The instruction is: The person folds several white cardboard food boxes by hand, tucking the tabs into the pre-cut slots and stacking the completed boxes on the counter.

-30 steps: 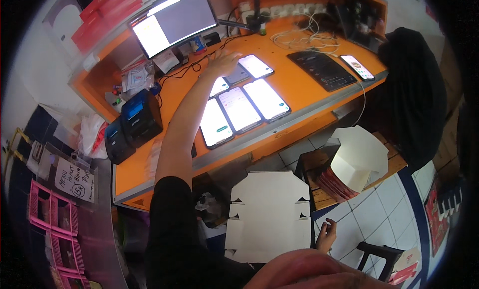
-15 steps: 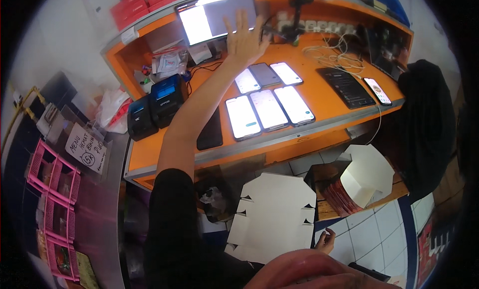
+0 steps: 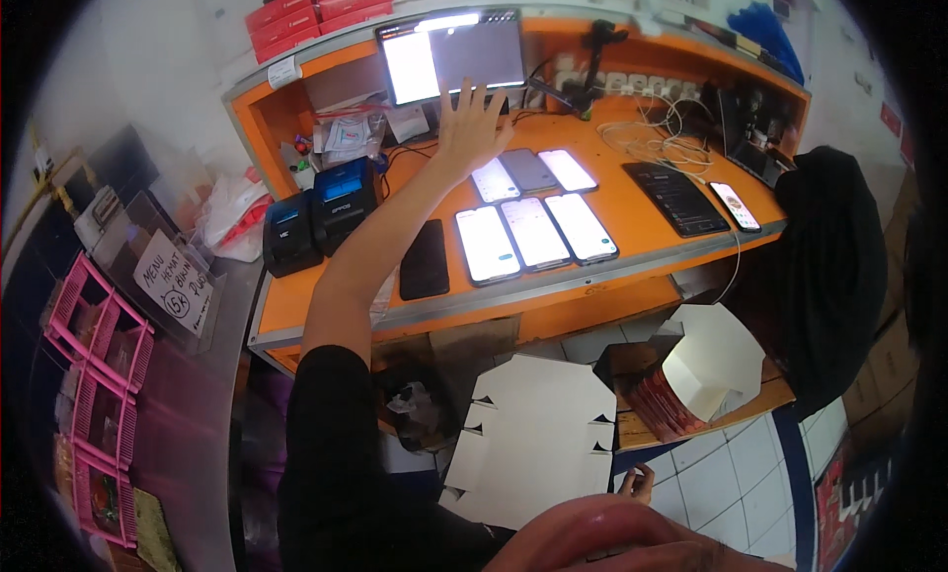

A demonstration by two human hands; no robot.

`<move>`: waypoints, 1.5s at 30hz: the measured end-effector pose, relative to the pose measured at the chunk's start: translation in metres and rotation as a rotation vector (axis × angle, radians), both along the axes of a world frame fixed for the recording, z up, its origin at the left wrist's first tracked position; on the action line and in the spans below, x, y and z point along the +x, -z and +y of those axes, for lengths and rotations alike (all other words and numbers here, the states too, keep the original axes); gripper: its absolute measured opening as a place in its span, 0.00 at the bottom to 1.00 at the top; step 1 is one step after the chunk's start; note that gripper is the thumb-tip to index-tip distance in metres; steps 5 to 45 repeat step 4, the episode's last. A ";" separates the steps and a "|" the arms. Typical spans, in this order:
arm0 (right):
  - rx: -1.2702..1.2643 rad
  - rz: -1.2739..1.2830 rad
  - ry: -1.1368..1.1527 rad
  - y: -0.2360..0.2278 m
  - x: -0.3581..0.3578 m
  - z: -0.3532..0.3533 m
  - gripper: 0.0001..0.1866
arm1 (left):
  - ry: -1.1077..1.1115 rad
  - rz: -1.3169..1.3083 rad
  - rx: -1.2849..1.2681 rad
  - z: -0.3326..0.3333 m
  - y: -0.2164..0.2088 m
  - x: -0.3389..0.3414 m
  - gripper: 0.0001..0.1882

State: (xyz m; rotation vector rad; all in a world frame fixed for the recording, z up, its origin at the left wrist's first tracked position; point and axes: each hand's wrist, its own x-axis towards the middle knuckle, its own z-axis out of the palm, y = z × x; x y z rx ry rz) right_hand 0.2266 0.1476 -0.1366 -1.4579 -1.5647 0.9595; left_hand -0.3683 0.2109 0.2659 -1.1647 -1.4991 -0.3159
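Note:
My left hand [image 3: 472, 127], fingers spread, hovers in front of the lower edge of a lit monitor [image 3: 454, 56], above the far side of the orange desk. Whether it touches anything cannot be told. Just below and right of it lie several phones with bright screens, such as the near middle one [image 3: 534, 233]; one grey phone [image 3: 528, 171] is dark. Low down, my right hand [image 3: 639, 483] rests beside the right edge of a flat die-cut white cardboard sheet [image 3: 538, 424]. Its fingers are loosely curled, with nothing visible in them.
Two small black printers [image 3: 346, 208] and a dark phone [image 3: 425, 261] sit left on the orange desk [image 3: 592, 276]. A tablet [image 3: 676, 199], lit phone [image 3: 734, 206] and white cables lie right. Folded cartons [image 3: 671, 404] stand on a wooden bench. Black cloth [image 3: 834, 266] hangs at right.
My left hand has moved lower, from over the monitor's screen to its bottom edge. The head view has shifted slightly. My right hand stays beside the cardboard sheet.

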 end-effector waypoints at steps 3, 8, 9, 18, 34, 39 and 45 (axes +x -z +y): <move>-0.017 -0.002 -0.008 -0.002 -0.001 -0.001 0.10 | 0.108 -0.181 -0.129 0.001 0.001 -0.010 0.28; -0.025 -0.010 0.002 -0.003 -0.003 -0.002 0.10 | 0.099 -0.236 -0.200 0.004 0.003 -0.012 0.31; -0.025 -0.010 0.002 -0.003 -0.003 -0.002 0.10 | 0.099 -0.236 -0.200 0.004 0.003 -0.012 0.31; -0.025 -0.010 0.002 -0.003 -0.003 -0.002 0.10 | 0.099 -0.236 -0.200 0.004 0.003 -0.012 0.31; -0.025 -0.010 0.002 -0.003 -0.003 -0.002 0.10 | 0.099 -0.236 -0.200 0.004 0.003 -0.012 0.31; -0.025 -0.010 0.002 -0.003 -0.003 -0.002 0.10 | 0.099 -0.236 -0.200 0.004 0.003 -0.012 0.31; -0.025 -0.010 0.002 -0.003 -0.003 -0.002 0.10 | 0.099 -0.236 -0.200 0.004 0.003 -0.012 0.31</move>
